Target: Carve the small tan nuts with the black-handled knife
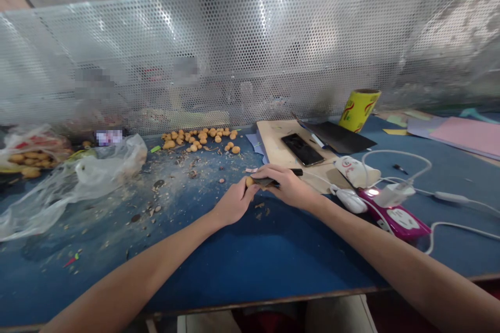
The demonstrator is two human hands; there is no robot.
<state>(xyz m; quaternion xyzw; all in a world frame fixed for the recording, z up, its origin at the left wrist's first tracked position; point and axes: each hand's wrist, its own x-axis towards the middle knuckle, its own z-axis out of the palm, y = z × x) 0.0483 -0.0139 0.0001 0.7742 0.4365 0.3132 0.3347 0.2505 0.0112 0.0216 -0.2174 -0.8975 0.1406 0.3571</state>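
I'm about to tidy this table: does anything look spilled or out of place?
Yes. Loose bits and dust are strewn over the left part of the blue table, as if spilled. On the right, a white cup seems to lie on its side beside the magenta power strip, an odd spot for a cup.

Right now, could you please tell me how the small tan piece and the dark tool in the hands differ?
Colour: the tan piece is yellowish, while the dark tool is nearly black.
Shape: the tan piece looks rounded; the dark tool looks flat and longer.
Hold: the left grip has the tan piece, the right grip the dark tool.
Shared: fingers partly hide both.
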